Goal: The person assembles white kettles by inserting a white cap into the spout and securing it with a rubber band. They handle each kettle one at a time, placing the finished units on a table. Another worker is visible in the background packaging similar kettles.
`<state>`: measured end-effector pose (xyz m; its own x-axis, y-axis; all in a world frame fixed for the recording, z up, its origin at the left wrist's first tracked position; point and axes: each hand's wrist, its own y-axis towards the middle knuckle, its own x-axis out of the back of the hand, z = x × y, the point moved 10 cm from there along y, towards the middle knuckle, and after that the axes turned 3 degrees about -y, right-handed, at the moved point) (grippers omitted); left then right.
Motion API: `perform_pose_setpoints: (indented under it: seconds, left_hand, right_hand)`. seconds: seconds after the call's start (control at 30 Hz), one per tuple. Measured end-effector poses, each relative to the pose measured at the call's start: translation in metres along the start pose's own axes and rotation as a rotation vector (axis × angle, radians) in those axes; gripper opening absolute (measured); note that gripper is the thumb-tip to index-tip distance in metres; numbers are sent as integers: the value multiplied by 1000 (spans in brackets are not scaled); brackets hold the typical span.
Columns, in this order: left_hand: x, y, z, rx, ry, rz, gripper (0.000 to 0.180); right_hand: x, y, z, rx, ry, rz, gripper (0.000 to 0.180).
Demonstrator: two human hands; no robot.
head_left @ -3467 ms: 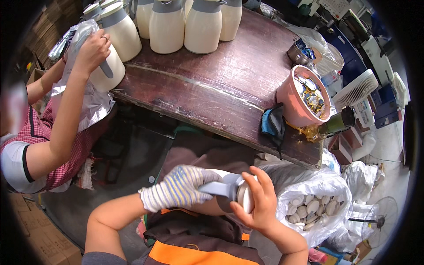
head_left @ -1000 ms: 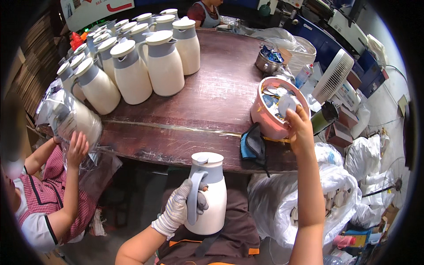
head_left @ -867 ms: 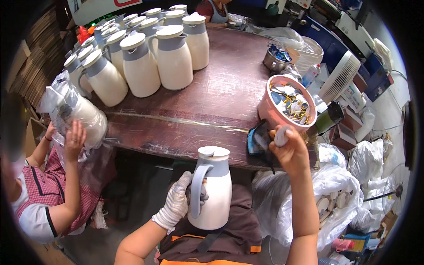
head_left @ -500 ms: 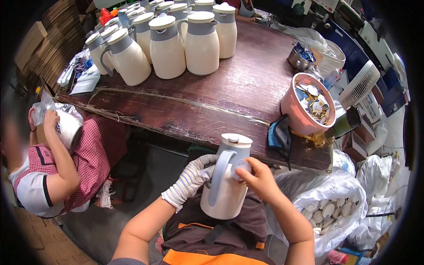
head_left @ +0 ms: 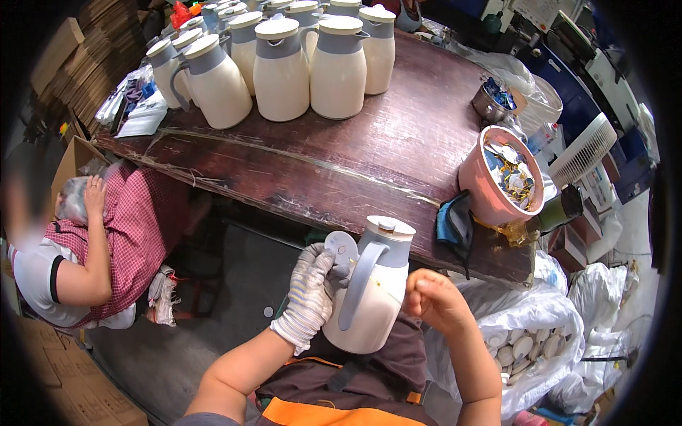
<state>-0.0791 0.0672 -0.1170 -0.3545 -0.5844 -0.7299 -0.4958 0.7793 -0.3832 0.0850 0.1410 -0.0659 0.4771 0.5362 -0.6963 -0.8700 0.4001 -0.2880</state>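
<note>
Low in the middle of the frame, the left hand (head_left: pixel 310 291), in a knitted work glove, is wrapped around the side of a cream jug (head_left: pixel 369 298) with a grey-blue collar and handle; its grip is closed on the jug's body just left of the handle, and a small round white disc (head_left: pixel 342 247) shows at the gloved fingertips. The jug stands tilted slightly to the right, over the person's lap and a dark apron (head_left: pixel 355 376) with an orange band, just below the near edge of the desk (head_left: pixel 369 163). The right hand (head_left: pixel 435 302), bare, is curled into a loose fist touching the jug's right side; whether its grip holds anything small cannot be told.

On the desk edge just right of the jug hangs a blue cloth mask (head_left: pixel 452 224). Beside it, at centre right, stands a pink tub (head_left: pixel 497 177) filled with small mixed parts, with a dark green bottle (head_left: pixel 558 211) just right of it. Further up is a small metal bowl (head_left: pixel 491 101). At the top centre a row of finished jugs (head_left: pixel 284 64) of the same kind stands close together.

At lower right, white plastic sacks (head_left: pixel 540 341) hold round lids. At the left of the frame another person sits in a red checked apron (head_left: pixel 145 234), one hand (head_left: pixel 94 197) resting on a wrapped bundle (head_left: pixel 73 200).
</note>
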Motion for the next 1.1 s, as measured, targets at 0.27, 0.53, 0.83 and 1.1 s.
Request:
perform_pose_setpoints:
  seconds: [0.27,0.53,0.83,1.1]
  left_hand:
    - [-115,-78,-62,-1115,1311,723,30]
    - [-70,-31,16,271,315,515,69]
    - [-32,-27,-25,63,488,271,56]
    - [-34,-18,-71,97,787,280,41]
  right_hand:
    - [-45,17,11,101,-352,-10,48]
    - [-75,4,64,697,-1320,-279,20]
    - [53,-4,59,470,-1013,-673,25]
    - [16,14,-29,143,-571,-287,24]
